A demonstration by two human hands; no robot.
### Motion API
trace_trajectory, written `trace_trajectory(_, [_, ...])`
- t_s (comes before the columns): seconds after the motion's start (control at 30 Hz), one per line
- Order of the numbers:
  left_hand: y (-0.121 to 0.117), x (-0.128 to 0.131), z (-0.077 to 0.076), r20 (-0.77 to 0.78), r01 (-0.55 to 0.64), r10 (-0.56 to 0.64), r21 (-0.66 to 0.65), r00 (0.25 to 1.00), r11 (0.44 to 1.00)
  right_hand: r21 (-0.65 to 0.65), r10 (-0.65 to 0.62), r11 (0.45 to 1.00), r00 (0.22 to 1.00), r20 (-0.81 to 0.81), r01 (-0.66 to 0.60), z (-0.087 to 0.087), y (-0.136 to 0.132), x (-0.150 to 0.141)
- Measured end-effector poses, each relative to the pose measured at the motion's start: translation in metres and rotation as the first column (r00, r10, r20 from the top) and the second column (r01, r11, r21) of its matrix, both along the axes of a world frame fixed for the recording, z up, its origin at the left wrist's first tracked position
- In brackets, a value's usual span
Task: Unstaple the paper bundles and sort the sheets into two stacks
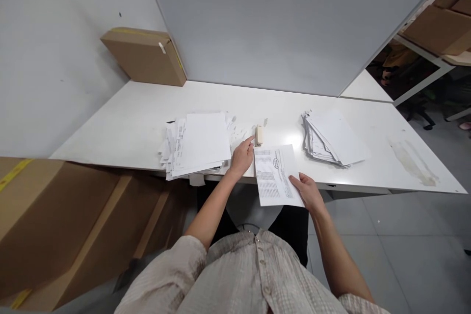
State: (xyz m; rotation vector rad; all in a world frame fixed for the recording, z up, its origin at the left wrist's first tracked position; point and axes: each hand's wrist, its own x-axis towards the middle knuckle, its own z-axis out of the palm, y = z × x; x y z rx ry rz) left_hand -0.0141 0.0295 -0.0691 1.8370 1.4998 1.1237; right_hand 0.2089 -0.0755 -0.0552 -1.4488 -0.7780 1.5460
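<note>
My right hand (pixel 307 191) pinches the right edge of a printed sheet of paper (pixel 268 181), thumb on top. Lines of text and an oval stamp show on the sheet, which overhangs the table's front edge. Just beyond its upper left corner is a small cream stapler (pixel 259 135). My left hand (pixel 243 157) is beside it, index finger stretched out to the stapler's near side; whether it touches cannot be told. The other fingers are bent, and nothing shows in them. Left of this hand lies an uneven paper stack (pixel 206 140), and another paper stack (pixel 333 137) sits to the right.
A closed cardboard box (pixel 147 59) stands at the back left of the white table (pixel 243 98), against the grey partition (pixel 257 24). Large cardboard boxes (pixel 73 221) fill the floor at left. More cartons (pixel 437 29) sit on a neighbouring table at right.
</note>
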Motion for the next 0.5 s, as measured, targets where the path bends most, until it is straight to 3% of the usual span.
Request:
trace_trajectory(0.23, [0.009, 0.000, -0.007, -0.057, 0.082, -0.078, 0.057, 0.995, 0.995, -0.022, -0.030, 0.999, 0.998, 0.056, 0.031, 0.003, 0.012, -0.005])
trace_trajectory(0.5, [0.007, 0.001, -0.007, -0.153, 0.100, -0.100, -0.005, 0.983, 0.995, -0.041, -0.026, 0.999, 0.997, 0.068, 0.029, 0.006, 0.017, -0.008])
